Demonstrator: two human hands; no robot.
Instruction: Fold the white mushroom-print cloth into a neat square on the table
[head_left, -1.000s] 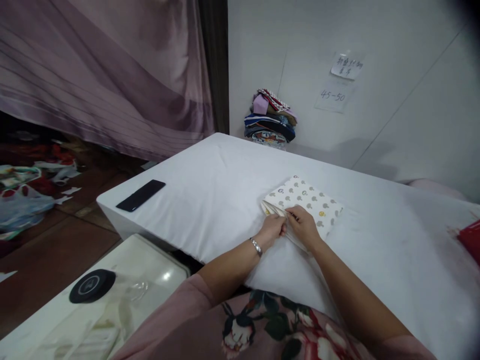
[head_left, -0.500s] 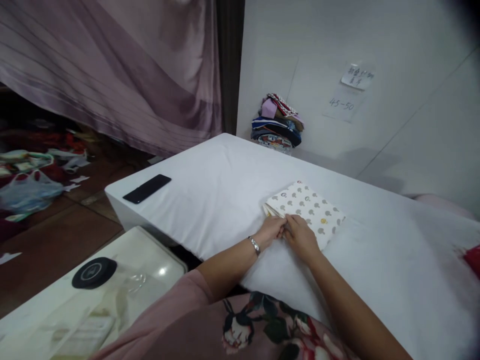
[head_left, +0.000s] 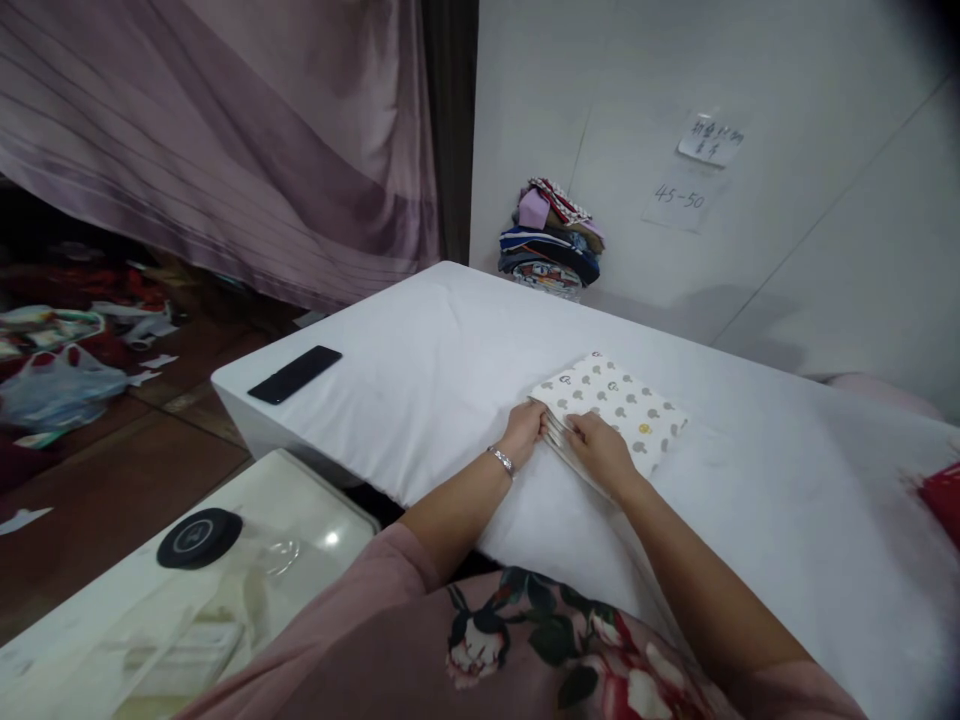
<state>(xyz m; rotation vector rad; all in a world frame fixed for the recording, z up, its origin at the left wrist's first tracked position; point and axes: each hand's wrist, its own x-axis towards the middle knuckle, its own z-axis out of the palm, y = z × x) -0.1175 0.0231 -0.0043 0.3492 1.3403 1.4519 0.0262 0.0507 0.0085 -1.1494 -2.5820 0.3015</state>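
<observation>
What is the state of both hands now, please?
Left hand: closed on the cloth.
Right hand: touching the cloth; grip cannot be told.

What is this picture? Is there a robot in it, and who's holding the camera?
No robot here, just a person's own two bare hands. Nobody holds the camera: it is worn on the person's head, looking forward and down, so you see roughly what they see. On the white-covered table lie a folded patterned cloth and, farther left, what looks like a black phone. The left hand, with a bracelet on its wrist, grips the cloth's layered edge. The right hand touches the cloth too, but its grip is hard to see.
</observation>
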